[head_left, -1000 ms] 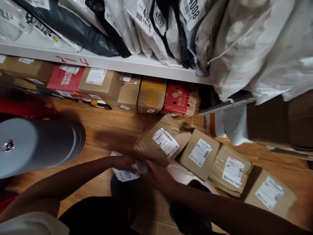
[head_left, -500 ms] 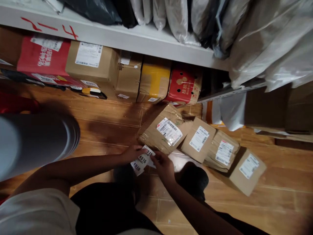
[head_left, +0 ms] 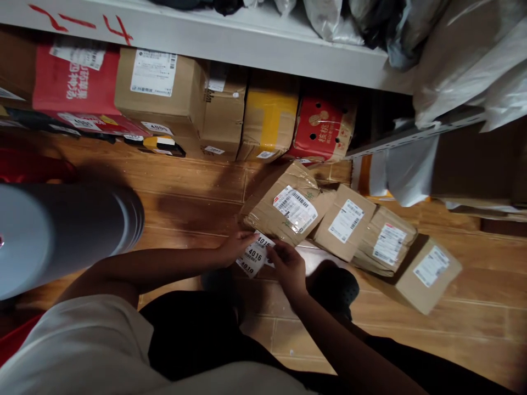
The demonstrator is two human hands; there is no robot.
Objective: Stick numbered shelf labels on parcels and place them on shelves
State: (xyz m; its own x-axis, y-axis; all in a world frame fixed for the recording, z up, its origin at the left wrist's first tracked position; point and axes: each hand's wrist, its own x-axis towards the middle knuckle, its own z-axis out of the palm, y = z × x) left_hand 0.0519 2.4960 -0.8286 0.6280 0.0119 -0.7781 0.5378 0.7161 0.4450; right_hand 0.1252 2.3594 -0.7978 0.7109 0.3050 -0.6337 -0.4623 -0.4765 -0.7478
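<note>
My left hand (head_left: 235, 246) and my right hand (head_left: 288, 266) both pinch a white sheet of number labels (head_left: 254, 255) printed 4015, 4016 and so on. The sheet is held just in front of a crumpled brown parcel (head_left: 288, 211) with a barcode label that lies on the wooden floor. My left thumb and fingers grip the sheet's left edge; my right fingertips are closed on its right edge.
Three more brown parcels (head_left: 387, 244) lie in a row to the right. Boxes (head_left: 160, 90) stand under a white shelf (head_left: 214, 33) holding bagged parcels. A grey cylinder (head_left: 61, 230) is at the left. My dark trousers fill the bottom.
The view has tilted down and the shelf rose out of frame. My hands brought the label sheet up so its numbers show, holding it by the crumpled parcel.
</note>
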